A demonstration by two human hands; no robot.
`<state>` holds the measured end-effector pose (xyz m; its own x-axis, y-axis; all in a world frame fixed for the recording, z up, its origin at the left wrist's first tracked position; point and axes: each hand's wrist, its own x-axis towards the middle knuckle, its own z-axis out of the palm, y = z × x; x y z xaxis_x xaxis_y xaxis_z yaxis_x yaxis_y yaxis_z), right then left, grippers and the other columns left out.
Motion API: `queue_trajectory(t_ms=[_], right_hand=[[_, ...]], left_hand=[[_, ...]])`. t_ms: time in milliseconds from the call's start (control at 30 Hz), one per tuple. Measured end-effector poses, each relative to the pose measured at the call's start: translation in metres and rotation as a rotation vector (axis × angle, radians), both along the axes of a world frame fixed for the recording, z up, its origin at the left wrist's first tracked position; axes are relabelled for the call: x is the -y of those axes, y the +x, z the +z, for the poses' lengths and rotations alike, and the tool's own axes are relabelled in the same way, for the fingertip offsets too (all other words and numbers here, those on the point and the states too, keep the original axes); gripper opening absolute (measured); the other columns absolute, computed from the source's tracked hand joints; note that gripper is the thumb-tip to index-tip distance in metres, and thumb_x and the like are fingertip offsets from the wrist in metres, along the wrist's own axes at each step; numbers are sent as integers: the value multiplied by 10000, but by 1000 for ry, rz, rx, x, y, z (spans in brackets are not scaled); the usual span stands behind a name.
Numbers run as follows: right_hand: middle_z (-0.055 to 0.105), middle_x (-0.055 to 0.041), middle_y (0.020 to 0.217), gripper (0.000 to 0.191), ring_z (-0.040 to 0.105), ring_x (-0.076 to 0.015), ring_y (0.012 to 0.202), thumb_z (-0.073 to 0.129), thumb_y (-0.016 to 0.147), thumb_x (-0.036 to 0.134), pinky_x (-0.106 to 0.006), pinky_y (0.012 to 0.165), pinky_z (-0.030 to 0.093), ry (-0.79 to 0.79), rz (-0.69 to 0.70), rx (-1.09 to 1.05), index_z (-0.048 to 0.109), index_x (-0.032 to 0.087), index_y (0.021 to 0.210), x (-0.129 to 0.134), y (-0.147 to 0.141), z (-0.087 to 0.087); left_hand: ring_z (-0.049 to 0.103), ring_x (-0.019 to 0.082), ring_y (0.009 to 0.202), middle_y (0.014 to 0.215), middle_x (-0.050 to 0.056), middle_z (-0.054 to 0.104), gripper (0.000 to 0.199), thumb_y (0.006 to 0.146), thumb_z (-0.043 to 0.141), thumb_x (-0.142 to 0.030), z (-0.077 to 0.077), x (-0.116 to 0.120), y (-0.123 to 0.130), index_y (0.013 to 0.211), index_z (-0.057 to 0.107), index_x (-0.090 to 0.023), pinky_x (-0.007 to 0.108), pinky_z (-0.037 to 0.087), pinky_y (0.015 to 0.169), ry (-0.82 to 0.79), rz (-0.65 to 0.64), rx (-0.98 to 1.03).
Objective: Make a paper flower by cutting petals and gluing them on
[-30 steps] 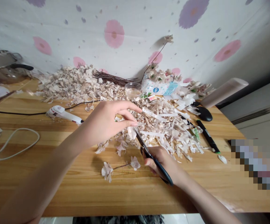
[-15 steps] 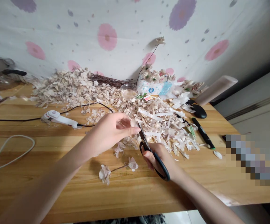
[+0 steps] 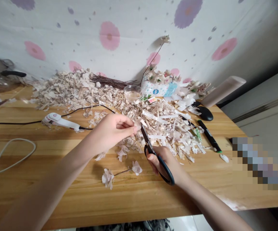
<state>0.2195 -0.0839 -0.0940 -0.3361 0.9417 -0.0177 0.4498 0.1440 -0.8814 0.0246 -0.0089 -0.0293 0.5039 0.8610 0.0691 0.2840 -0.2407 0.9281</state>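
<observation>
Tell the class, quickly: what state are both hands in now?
Left hand: closed, pinching a pale petal.
Right hand: closed around black-handled scissors.

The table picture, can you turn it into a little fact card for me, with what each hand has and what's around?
Left hand: fingers pinch a pale petal
Right hand: grips black-handled scissors
Scissors tip: beside the petal; touching or not, I can't tell
In front of the hands: short stem with a flower at each end
Farther back: loose petals, brown twigs, clear cup
Right side: black marker
Table: wooden
</observation>
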Motion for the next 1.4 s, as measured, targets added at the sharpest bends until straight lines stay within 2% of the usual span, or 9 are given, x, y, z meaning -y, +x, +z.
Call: queue_trajectory(t_ms=[333,667,833,1133,1400], right_hand=[[366,30,437,642,328,-97,432,298,792,786,-233,428,232,-11,2,1,384,202,540,1,-1,-3],[429,18,574,742,360,-109,522,225,642,901,-240,492,280,-35,66,-27,410,183,647,1,0,6],[448,13,574,748,375,-117,526,210,641,902,-247,504,299,-34,67,-38,417,184,665,1,-1,9],[451,7,541,720,384,-118,506,238,673,880,-241,484,308,-10,73,-94,424,185,632,1,0,-2],[446,15,531,706,387,-107,501,251,712,853,-228,484,314,10,88,-36,436,180,608,0,3,0]], left_hand=[[684,158,668,722,1,723,143,804,616,-315,1,-4,-3,715,678,-223,224,517,576,-20,-63,-54],[650,149,767,795,25,713,194,781,650,-350,3,4,5,788,679,-158,233,469,707,-261,2,-13],[632,155,743,802,32,710,205,779,654,-366,2,6,8,786,678,-163,251,448,672,-300,-8,-41],[618,158,750,775,28,693,186,776,646,-346,5,4,10,760,669,-162,269,441,699,-382,-31,-17],[624,138,728,765,11,698,174,771,653,-338,9,2,6,750,675,-167,224,432,640,-363,-85,-37]])
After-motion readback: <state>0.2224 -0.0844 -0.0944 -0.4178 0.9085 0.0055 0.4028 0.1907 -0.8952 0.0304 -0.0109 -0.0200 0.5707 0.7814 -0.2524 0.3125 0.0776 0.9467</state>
